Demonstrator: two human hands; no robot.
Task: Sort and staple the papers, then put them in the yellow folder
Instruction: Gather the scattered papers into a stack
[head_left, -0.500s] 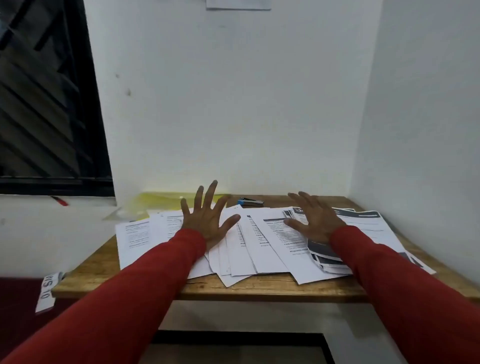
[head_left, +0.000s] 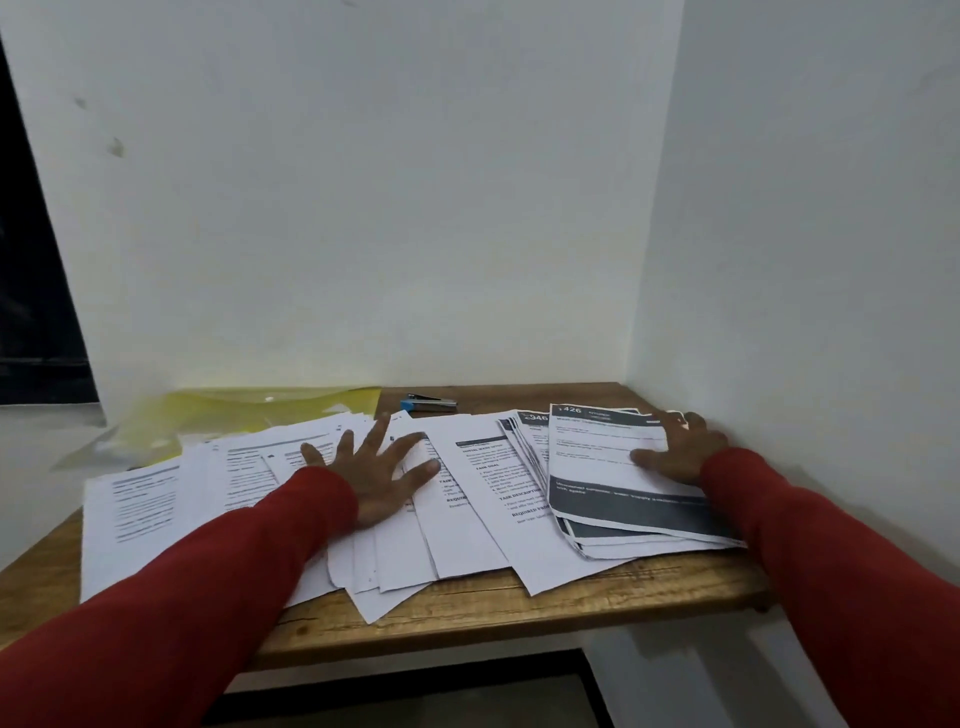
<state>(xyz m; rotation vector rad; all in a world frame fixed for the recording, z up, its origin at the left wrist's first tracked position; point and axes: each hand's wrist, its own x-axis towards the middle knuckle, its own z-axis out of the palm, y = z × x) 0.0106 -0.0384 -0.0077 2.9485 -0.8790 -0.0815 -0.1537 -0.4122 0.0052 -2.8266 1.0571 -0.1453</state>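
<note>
Wooden table (head_left: 467, 613) in white corner, covered by fanned white printed papers (head_left: 467, 519). Translucent yellow folder (head_left: 249, 415) back left, partly under sheets. Right hand (head_left: 680, 454) pinches dark-banded sheet headed "426" (head_left: 613, 467); one beneath reads "946". Left hand (head_left: 376, 470) flat, fingers spread, pressing papers. Small blue-and-black stapler (head_left: 428, 402) at back.
</note>
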